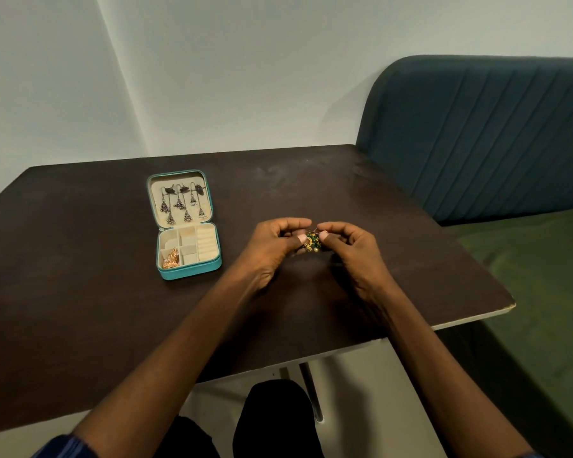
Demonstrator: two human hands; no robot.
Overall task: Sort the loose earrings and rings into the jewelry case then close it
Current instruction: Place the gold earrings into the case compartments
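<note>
We hold a green-and-gold beaded earring [312, 241] above the middle of the dark brown tabletop [80, 276], our left hand [273, 246] and right hand [351, 249] each pinching it in a closed fingertip grip. Bare surface runs to every edge. Left of our hands, the teal zip jewelry case [187, 271] lies open: silver bell earrings [182, 203] hang in its lid, gold earrings [171, 258] fill a front-left compartment.

Green-gold earring [311, 241] details too small; sofa [483, 133] cut off rightward
</note>
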